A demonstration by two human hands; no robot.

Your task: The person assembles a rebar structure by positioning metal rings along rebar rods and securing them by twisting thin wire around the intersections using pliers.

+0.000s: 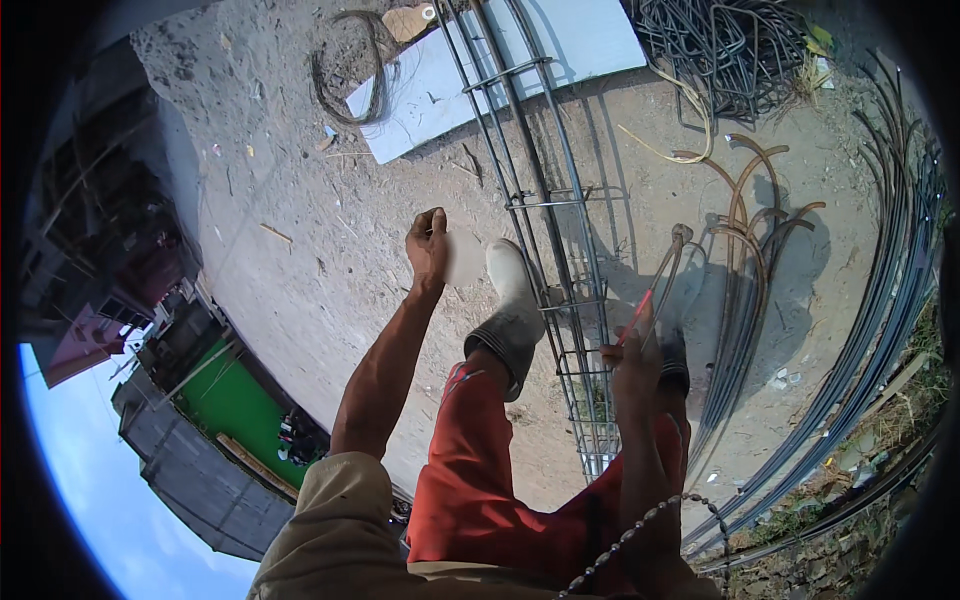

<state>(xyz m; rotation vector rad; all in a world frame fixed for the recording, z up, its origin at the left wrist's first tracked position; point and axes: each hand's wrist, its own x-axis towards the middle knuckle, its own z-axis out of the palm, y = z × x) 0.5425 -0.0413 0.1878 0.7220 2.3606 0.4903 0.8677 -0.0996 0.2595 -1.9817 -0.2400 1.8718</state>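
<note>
My left hand [428,246] is raised left of a long rebar cage [548,203], apart from it. Its thumb and fingers are pinched together; what they hold, if anything, is too small to make out. On the cage's other side, my right hand [632,365] grips pincers [640,304] with a red handle, their jaws pointing away from me. The cage has long steel bars tied with square stirrups and runs lengthwise between my legs. A white rubber boot [515,295] with a dark top stands close to its left side.
Bent rusty-ended bars [738,245] lie right of the pincers, with long dark bars [872,325] farther right. Beyond are a heap of stirrups [730,55], a pale cord [697,105], a white board [425,105] under the cage and a wire coil [378,85].
</note>
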